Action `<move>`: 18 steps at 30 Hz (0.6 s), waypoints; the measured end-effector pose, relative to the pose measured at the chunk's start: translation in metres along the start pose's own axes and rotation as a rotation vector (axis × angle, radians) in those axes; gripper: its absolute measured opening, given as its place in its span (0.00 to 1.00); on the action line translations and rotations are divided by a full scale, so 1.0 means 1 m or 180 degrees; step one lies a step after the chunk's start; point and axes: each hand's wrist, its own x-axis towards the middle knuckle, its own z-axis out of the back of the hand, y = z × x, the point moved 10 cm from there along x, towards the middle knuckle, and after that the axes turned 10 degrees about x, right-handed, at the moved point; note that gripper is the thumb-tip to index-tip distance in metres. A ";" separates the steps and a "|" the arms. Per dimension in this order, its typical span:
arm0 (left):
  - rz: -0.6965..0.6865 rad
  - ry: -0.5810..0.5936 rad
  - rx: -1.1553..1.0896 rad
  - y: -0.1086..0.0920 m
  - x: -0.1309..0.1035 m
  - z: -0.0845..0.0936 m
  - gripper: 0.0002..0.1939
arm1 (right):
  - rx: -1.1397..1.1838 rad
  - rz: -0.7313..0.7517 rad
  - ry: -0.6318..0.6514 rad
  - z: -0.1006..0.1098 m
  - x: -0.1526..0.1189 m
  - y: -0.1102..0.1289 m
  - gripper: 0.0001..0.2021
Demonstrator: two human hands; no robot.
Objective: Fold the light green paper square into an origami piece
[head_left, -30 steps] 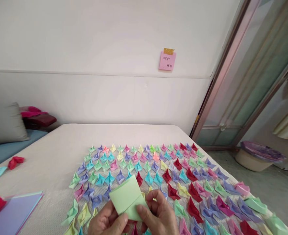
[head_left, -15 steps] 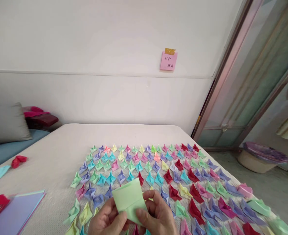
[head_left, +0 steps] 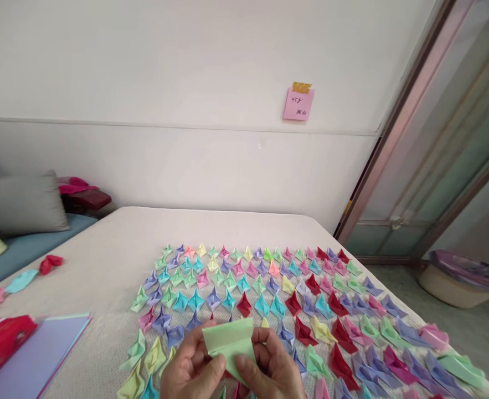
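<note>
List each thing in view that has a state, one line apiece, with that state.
Light green folded paper sheet: partly folded, held up by both hands.
Left hand: closed on the sheet's left edge.
Right hand: fingers pinching its right edge.
Small coloured folded paper boats: finished, lying in rows on the bed.
Stack of lilac paper sheets: flat, unfolded.
Pink sticky note: taped to wall.

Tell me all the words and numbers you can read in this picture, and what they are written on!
"45": handwritten on the top line of the pink sticky note taped to the white wall; a third mark after it is unclear.
Second line of that note: handwritten, too small to read.
Red packet on the bed: no readable text.
Green paper held by both hands: blank.
</note>
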 end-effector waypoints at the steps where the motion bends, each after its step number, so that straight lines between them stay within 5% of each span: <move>1: 0.0012 -0.0016 0.0004 0.001 0.001 0.002 0.29 | 0.0005 0.0011 0.0009 0.000 0.000 -0.001 0.23; 12: -0.0084 0.0387 0.0158 -0.013 -0.002 -0.011 0.28 | 0.0275 -0.0014 -0.0152 0.008 0.002 -0.005 0.25; 15: 0.0070 0.0481 0.0353 -0.003 0.001 -0.014 0.20 | 0.0214 0.0017 -0.0171 0.007 0.001 0.000 0.24; 18: 0.0295 0.0541 0.0849 0.015 0.007 -0.007 0.23 | 0.0243 -0.0058 -0.0048 0.002 0.000 0.000 0.23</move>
